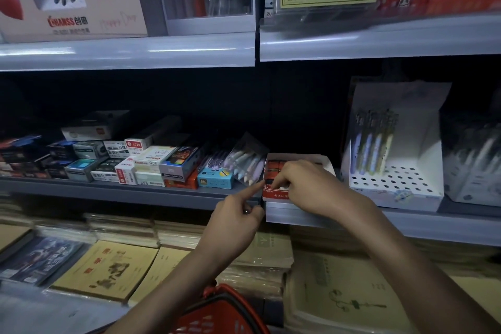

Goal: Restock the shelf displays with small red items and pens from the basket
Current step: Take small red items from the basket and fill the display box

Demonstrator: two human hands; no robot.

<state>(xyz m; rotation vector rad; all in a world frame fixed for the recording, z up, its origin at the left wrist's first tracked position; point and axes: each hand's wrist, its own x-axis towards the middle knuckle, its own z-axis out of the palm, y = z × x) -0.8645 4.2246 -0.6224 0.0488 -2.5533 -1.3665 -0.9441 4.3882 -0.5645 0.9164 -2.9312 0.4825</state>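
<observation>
Small red items (274,168) sit in rows in the red-and-white cardboard display box (276,194); right hand (303,182) is in it.
Box's long axis runs back into the grey metal shelf (135,190), its front wall at the shelf lip. Right hand comes in over the box's front right, thumb and fingertips curled onto the front row, seemingly pinching one piece. Left hand (238,211) is at the box's front left corner, index out and touching it, other fingers curled; can't tell if they hold anything. Clear bag of pastel pens (248,163) crowds the box's left; white perforated pen stand (393,184) is near its right. Open room above. Red plastic basket (217,309) is well below.
</observation>
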